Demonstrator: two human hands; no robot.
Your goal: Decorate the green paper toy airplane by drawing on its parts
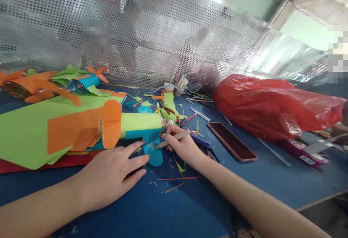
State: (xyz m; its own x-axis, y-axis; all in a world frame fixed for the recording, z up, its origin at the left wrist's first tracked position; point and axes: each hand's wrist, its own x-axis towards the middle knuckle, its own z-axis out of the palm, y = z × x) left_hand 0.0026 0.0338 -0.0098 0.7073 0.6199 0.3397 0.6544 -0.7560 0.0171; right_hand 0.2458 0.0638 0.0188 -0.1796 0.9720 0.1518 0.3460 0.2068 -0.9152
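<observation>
A perforated screen [163, 45] lines the far edge of the blue table [152, 209]. Mid-table lies a paper-wrapped bottle [143, 122]; the right hand [176, 143] pinches a pen [182, 134] at the bottle's blue fin [155, 160], the left hand [110, 169] spread beside it. Rightward lie a phone [232, 142] and, nearer the far edge, a red bag [272, 103].

1. Your table [163, 216] is blue, with pale flecks; a dark-screened phone [232, 141] lies on it.
2. Beyond the phone and to its right, you have a red plastic bag [272, 107].
3. Right of the phone sits your purple box [304, 156].
4. Just left of it, there's a blue tool [200, 142].
5. Far left of it, coloured sheets [24, 129] are stacked.
6. Left and nearer you, orange strips [190, 178] lie scattered.
</observation>
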